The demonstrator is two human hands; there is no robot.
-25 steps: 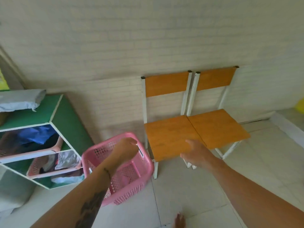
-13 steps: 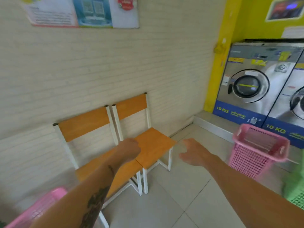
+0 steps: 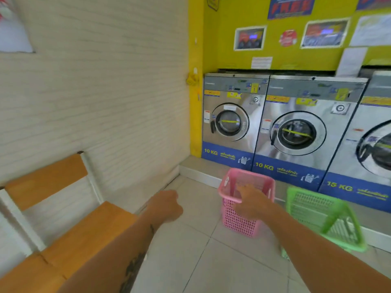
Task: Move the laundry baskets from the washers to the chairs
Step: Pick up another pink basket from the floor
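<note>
Head view: three washers (image 3: 300, 134) line the yellow wall (image 3: 224, 58). Two are marked 10 KG, and a third, marked 15 KG, is cut off by the right edge.

Two wooden chairs (image 3: 88, 233) stand side by side against the left wall, the nearer one only partly in frame. Their seats are bare and turned to the room, which seems to be why they serve as the drop-off point: a load can be set down on them from the front.

Two baskets wait on the floor (image 3: 190, 261) just in front of the machines, probably left there for unloading. The pink basket (image 3: 239, 223) stands upright below the first two washers. The green basket (image 3: 313, 208) is just to its right, looks tilted and is blurred. Neither has reached a chair yet.

The right hand (image 3: 251, 203) stretches toward the pink basket's near rim, fingers loosely spread. Whether they touch the plastic cannot be told. The left hand (image 3: 166, 206) is held forward between the chairs and the pink basket, its fingers curled into a fist around nothing. It is likely kept free to take the basket's other side.
</note>
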